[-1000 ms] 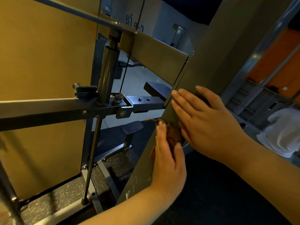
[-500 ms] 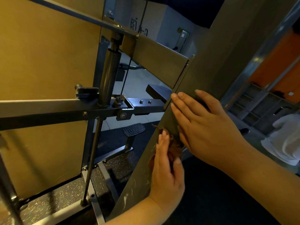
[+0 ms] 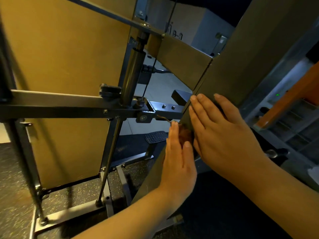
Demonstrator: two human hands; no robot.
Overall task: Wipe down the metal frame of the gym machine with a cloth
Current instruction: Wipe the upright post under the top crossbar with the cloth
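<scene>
Upward along the smooth grey flat-sided metal frame beam [image 3: 241, 66], the left hand [image 3: 179, 161] has slid the crumpled brown cloth [image 3: 185, 133], its grip wide and its straight fingers pressing the cloth. The right hand [image 3: 222, 131] lies flat on the beam, grip wide.

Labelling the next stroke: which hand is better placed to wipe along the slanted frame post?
Left, probably. The left hand has the brown cloth under its straight fingers, against the frame post. The right hand lies flat on the post with no cloth, seemingly just bracing.
</scene>
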